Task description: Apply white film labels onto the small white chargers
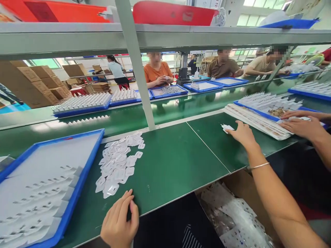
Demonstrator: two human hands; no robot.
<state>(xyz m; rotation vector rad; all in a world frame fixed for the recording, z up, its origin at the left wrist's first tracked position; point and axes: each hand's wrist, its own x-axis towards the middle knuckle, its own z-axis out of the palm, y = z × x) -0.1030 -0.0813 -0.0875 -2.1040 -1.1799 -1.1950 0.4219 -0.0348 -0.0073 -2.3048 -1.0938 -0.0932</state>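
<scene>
My left hand [119, 220] rests on the near edge of the green table [176, 162], fingers loosely curved and holding nothing. Just beyond it lies a heap of small clear-white packets [117, 165]. My right hand [242, 133], with a thin bracelet on the wrist, is stretched far to the right. Its fingertips lie flat on a single white packet [226, 128] on the table. Close by on the right is a stack of printed cards [254, 121].
A blue tray [77, 193] with rows of white parts sits at my left. A co-worker's two hands [302, 126] rest on another blue tray at the right. An open carton [234, 213] of packets stands below the table edge. A shelf post [138, 69] rises mid-table; several people sit opposite.
</scene>
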